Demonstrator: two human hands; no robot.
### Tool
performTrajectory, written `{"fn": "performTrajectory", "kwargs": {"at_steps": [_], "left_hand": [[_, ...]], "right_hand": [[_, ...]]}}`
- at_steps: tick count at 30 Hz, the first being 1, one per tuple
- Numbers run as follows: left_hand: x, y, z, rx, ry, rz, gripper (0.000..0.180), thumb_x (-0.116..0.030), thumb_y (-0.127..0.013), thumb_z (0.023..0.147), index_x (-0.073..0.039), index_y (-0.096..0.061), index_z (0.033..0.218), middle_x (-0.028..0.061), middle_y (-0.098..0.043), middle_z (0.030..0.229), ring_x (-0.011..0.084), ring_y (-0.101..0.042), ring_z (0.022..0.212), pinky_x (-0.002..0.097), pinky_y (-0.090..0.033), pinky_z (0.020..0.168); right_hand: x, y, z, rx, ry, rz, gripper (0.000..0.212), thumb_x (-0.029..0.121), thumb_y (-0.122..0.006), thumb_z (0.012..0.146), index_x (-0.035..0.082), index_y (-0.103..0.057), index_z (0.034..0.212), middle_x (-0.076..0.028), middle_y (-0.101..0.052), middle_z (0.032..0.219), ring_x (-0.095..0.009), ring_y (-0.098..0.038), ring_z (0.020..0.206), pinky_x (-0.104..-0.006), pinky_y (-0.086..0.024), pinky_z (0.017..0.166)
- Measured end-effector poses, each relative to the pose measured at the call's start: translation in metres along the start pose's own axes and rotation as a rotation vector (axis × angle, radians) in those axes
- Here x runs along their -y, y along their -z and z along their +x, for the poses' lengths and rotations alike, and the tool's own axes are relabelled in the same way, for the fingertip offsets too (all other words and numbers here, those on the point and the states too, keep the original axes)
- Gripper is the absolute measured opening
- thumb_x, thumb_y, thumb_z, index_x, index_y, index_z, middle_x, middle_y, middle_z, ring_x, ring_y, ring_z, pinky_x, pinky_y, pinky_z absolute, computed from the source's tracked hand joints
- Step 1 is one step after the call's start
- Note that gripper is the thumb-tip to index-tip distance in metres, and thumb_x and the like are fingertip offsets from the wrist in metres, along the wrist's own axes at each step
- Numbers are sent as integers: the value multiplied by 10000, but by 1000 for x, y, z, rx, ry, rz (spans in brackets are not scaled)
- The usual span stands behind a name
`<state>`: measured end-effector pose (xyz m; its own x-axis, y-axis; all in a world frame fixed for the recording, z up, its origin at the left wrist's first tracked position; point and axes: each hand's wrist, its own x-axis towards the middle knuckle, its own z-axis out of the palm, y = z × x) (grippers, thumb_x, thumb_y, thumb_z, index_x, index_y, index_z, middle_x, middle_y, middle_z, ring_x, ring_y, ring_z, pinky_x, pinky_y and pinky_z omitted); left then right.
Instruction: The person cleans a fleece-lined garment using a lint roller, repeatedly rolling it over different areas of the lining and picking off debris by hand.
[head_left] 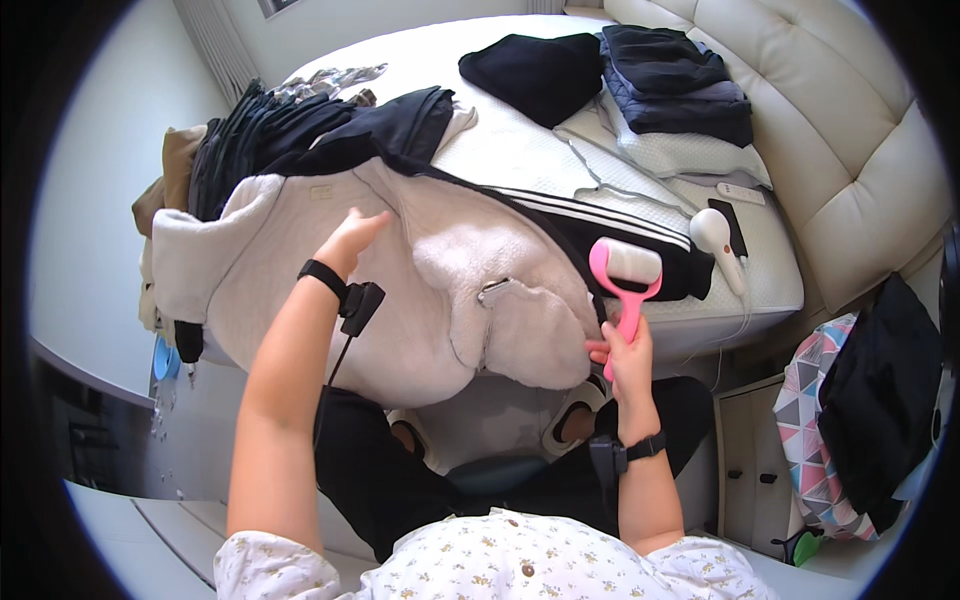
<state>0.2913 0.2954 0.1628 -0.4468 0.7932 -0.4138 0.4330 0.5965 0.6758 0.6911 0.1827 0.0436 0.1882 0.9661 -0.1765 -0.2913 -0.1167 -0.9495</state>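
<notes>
Where the right hand [632, 362] grips, right of centre: pink lint roller [633, 264].
Left hand [354, 240], centre-left: fingers loosely extended.
Fleece-lined coat [290, 290]: apparently lint-rolling; next stroke would need it taut.

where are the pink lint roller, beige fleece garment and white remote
Pink lint roller [629, 298], head view: top of handle
Beige fleece garment [415, 300], head view: middle
White remote [741, 194], head view: middle
</notes>
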Motion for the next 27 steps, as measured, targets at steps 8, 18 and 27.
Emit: {"fn": "performTrajectory", "kwargs": {"at_steps": [8, 18, 27], "left_hand": [[35, 57, 55, -1076, -9, 331, 1163, -202, -721, 706, -281, 88, 1538, 367, -573, 1124, 456, -627, 1007, 495, -501, 902], [114, 245, 165, -604, -351, -212, 325, -271, -623, 881, -10, -689, 1063, 108, -701, 924, 234, -648, 827, 393, -502, 733], [-29, 232, 77, -500, -524, -307, 807, -322, -675, 897, -46, -229, 1511, 155, -459, 1400, 221, -431, 1272, 322, -388, 1001]], "right_hand": [[-27, 16, 10, 17, 231, -157, 233, -23, -640, 837, 18, -507, 1024, -45, -566, 808, -131, -629, 647, -274, -533, 589], [125, 19, 93, -5, 412, -407, 207, -6, -614, 795, 45, -558, 988, -5, -548, 793, -92, -529, 586, -236, -441, 532], [120, 11, 142, -181, 486, -251, 292, -35, -622, 814, 22, -553, 1092, -29, -564, 871, -116, -573, 692, -255, -496, 630]]}}
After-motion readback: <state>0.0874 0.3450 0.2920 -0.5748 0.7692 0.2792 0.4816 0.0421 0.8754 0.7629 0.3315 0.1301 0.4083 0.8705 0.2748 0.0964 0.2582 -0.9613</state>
